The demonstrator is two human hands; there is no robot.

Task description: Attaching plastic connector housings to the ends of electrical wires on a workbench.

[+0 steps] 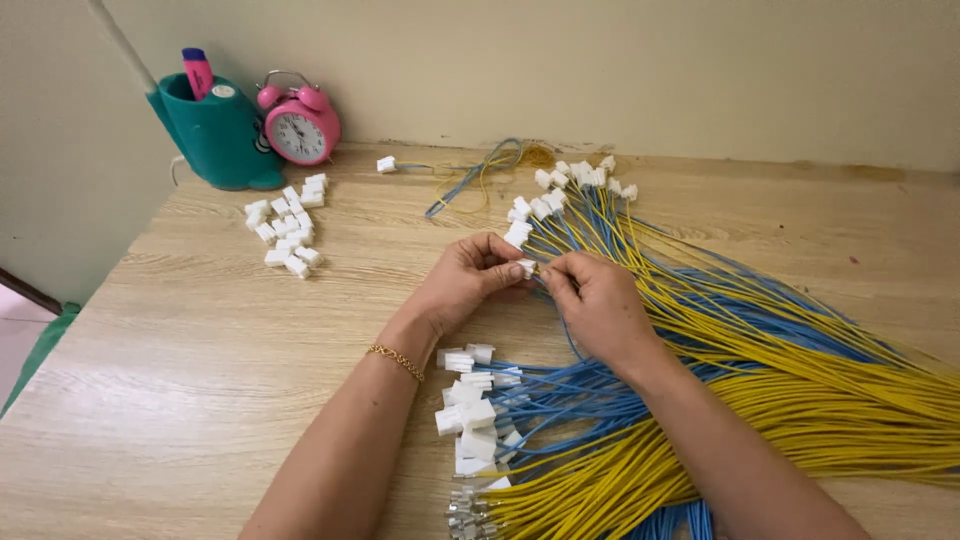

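Wooden table [200, 340] | white connector [526, 267] was pinched by left hand [468, 280] | wire end pinched by right hand [598, 300], best fed straight.

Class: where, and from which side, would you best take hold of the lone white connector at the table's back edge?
Pinch the lone connector across its blocky body, coming from above or its left; its wires trail off rightward, leaving those sides free.
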